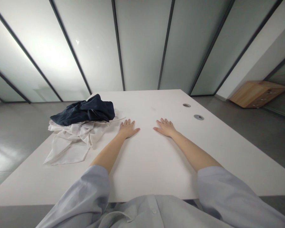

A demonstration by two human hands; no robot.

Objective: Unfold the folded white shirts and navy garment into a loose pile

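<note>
My left hand (128,128) lies palm down on the white table (154,164), fingers spread, holding nothing. My right hand (165,127) rests flat on the tabletop too, its fingers apart and nothing in it. To the left of my left hand is a heap of cloth. On top sits a crumpled dark navy garment (85,110). Beneath it spreads a thin white garment (71,147), wrinkled, with one part reaching toward the near left. Folds hide the exact kind of both garments. Neither hand touches the heap's main part; a white edge runs close to my left fingers.
Two round cable holes (199,117) are set in the table's right side. Behind the table stands a frosted glass partition (142,47) with dark frames. A wooden drawer cabinet (256,94) is on the grey floor at the far right.
</note>
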